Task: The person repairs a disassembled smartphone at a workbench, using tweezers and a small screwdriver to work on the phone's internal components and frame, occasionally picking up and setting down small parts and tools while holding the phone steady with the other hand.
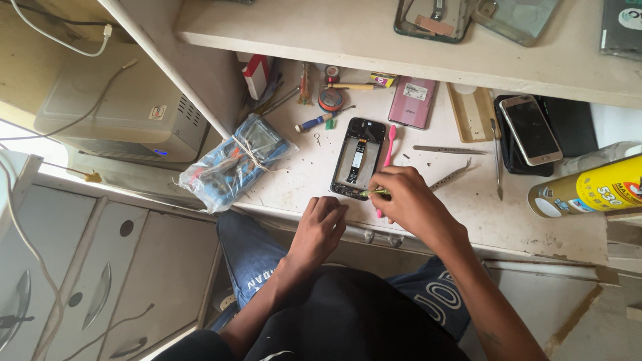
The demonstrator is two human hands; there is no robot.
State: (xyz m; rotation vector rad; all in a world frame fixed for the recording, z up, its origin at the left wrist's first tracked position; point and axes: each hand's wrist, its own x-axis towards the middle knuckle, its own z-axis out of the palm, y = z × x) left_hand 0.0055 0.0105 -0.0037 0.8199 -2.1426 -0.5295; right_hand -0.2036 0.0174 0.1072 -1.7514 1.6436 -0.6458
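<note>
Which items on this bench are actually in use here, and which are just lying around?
In use:
- opened phone
- small thin tool pinched in the right hand
- left hand, resting at the bench edge

Lying about:
- pink toothbrush
- tweezers
- pink phone back
- gold phone
- yellow can
- wrapped multimeter

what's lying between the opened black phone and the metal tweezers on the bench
In the head view, a pink toothbrush lies between the opened black phone and the metal tweezers, running lengthwise beside the phone; its lower end passes under the right hand.
</note>
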